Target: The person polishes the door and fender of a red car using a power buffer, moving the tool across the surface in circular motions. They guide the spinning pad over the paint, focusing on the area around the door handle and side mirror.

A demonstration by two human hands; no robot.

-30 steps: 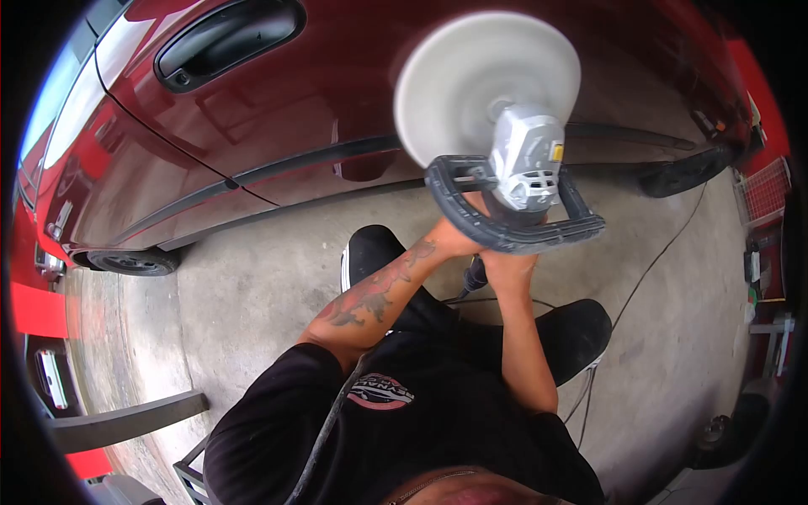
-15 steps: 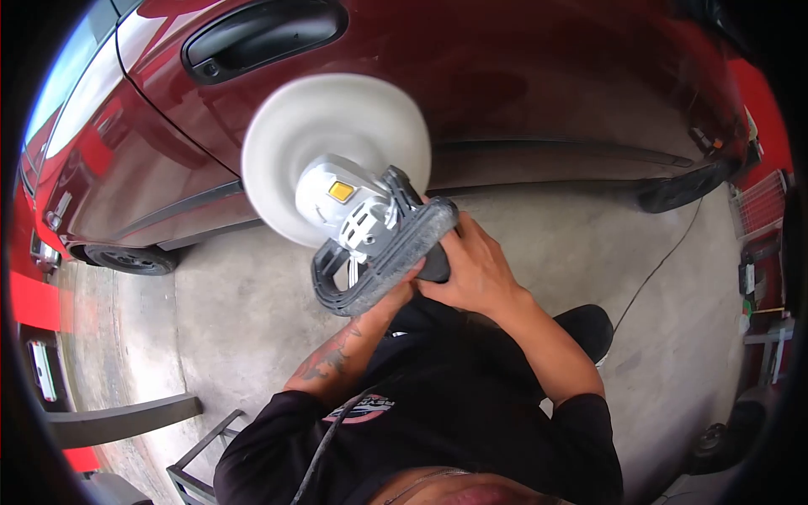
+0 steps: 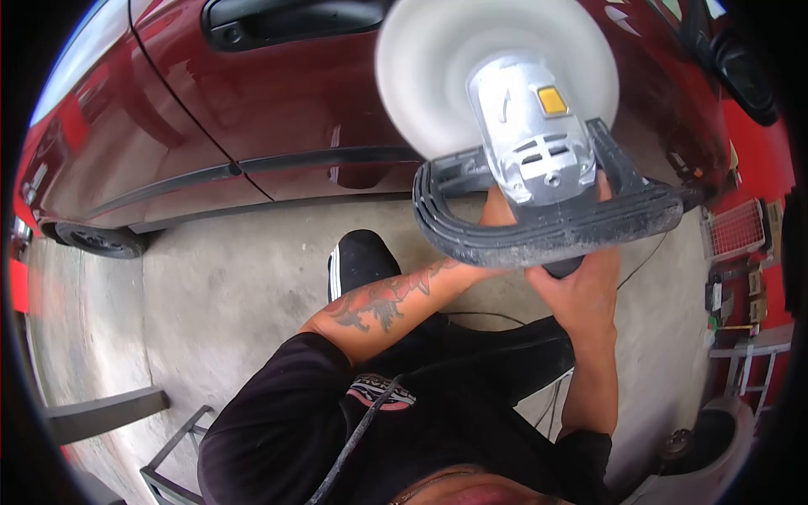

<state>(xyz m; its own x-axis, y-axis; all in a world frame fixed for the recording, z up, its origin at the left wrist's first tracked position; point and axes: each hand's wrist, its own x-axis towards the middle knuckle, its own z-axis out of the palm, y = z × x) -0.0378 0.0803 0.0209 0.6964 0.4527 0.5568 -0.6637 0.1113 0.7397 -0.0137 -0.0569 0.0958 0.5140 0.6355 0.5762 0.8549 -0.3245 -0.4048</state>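
Note:
A polisher [image 3: 539, 168] with a silver head and a yellow button is held up in front of the dark red car door [image 3: 278, 109]. Its round white buffing pad [image 3: 425, 76] is smeared by motion and overlaps the door panel. A black loop handle [image 3: 547, 236] crosses the near side of the tool. My right hand [image 3: 581, 290] wraps the black body just below that loop. Mostly hidden behind the loop, my left hand [image 3: 498, 210] grips the tool from the left, its fingers out of sight. A cord [image 3: 358, 442] hangs over my black shirt.
A black door handle [image 3: 295, 21] sits at the top, and a side mirror [image 3: 745, 80] juts out at upper right. A metal frame [image 3: 172, 446] and a grey beam [image 3: 109, 412] stand at lower left. A red basket [image 3: 734, 229] is at right; cables lie on the concrete floor [image 3: 227, 295].
Both hands have carried the polisher up and to the right along the car, and it has turned more upright. My body has shifted, with a knee now showing at centre.

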